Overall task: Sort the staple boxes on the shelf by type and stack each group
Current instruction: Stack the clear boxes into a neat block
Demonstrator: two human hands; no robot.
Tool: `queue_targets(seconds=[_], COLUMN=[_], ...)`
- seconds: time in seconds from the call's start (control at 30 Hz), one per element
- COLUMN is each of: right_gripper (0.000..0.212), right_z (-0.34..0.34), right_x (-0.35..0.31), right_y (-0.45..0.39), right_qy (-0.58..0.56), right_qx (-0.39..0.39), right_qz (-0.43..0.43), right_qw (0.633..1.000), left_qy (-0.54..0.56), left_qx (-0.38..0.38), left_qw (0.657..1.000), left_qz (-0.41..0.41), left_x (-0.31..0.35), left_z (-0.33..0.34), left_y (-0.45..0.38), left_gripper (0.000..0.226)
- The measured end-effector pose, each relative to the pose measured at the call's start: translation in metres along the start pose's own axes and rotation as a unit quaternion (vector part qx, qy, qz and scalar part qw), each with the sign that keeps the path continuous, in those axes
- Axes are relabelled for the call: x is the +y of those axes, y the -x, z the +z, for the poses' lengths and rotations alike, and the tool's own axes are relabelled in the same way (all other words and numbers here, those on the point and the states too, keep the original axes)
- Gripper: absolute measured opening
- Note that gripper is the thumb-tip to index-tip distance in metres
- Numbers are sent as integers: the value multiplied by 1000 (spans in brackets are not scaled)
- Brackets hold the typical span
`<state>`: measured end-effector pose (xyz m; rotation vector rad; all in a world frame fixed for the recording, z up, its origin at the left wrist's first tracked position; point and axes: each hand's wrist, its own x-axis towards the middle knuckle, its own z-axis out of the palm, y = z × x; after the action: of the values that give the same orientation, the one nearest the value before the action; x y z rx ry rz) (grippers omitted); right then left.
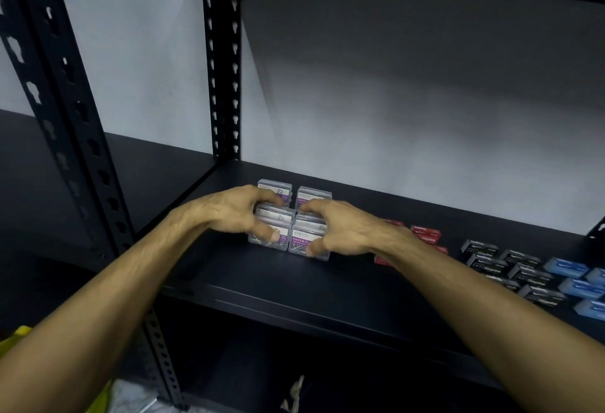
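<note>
Head view: gripping with both hands around a cluster of small clear plastic boxes with purple paper-clip labels (289, 221) on the black metal shelf (327, 285). Left grip (239, 213) curling fingers over the near-left stacked box, thumb pressing its front face; right grip (340, 232) curling over the near-right box, thumb on its front edge. Two more clear boxes sitting just behind the fingers.

Likely handling light and rigid, with smooth, slippery walls; stacked lids probably sliding under sideways push. Best taking hold across opposite side walls, low on the stack, squeezing gently.

Right of the right grip, partly behind its wrist: red cardboard staple boxes (425, 234). Further right: black staple boxes (504, 265), then blue staple boxes (576, 276), lying flat in loose groups, not yet stacked.
</note>
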<state>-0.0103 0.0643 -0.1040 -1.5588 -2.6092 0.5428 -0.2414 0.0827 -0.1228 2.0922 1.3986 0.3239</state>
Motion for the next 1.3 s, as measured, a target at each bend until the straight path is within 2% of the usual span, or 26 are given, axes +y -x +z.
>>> queue_targets(seconds=[0.1,0.27,0.73,0.87,0.97,1.1,1.2,1.3], right_gripper=[76,75,75,74,72,46,31,31], right_z=[2,2,3,0,-11,-21,-20,-18], right_x=[-1,0,4,5,7,15,22,25], right_y=[-3,-4,-6,-6,-6,-21,-40,-54], right_qy=[13,11,15,27,33,-17,-65,-100], right_qx=[11,18,29,28,58,150,201,186], right_qz=[-1,-4,-12,-18,-9,0,13,32], right_qw=[1000,1000,999,999,998,989,977,977], left_qy=[-2,-1,1,-17,-32,25,39,43], left_qx=[17,25,15,-2,58,195,211,193], left_qw=[1000,999,1000,1000,998,980,976,980], left_qz=[16,34,24,7,-4,-7,-20,-36], left_x=[-2,0,0,3,8,8,1,-10], left_z=[2,3,0,-6,-19,-27,-21,-14], left_y=[-1,-1,-4,-1,3,-14,-36,-53], left_gripper=[61,54,54,70,68,43,35,29])
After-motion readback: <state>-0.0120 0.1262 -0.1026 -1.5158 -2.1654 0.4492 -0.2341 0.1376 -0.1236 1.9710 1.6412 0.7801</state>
